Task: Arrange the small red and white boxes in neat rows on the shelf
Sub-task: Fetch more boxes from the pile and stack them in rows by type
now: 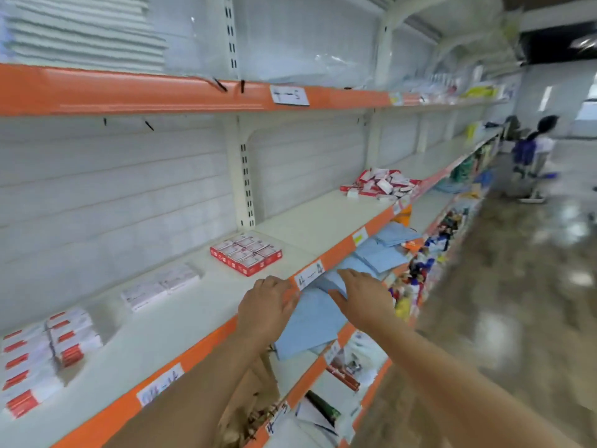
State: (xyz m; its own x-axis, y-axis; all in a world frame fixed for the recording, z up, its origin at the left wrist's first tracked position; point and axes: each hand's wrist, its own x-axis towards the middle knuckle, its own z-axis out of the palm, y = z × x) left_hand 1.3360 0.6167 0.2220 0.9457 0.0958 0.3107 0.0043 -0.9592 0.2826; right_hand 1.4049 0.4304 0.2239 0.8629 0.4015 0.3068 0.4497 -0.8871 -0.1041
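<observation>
Small red and white boxes [246,253] stand in a tight block of rows on the white shelf [181,318], near its middle. Farther right along the same shelf lies a loose jumbled pile of the same boxes [382,184]. My left hand [268,307] hovers at the shelf's orange front edge with fingers relaxed, holding nothing. My right hand [363,295] is just right of it, fingers stretched out over the blue sheets below, also empty. Both hands are in front of and below the neat block.
White packets [160,286] and red-labelled white packs [45,347] lie on the shelf's left part. Blue sheets [310,321] sit on the lower shelf. A paper price tag [310,274] hangs on the orange edge. A person [533,153] stands far down the aisle.
</observation>
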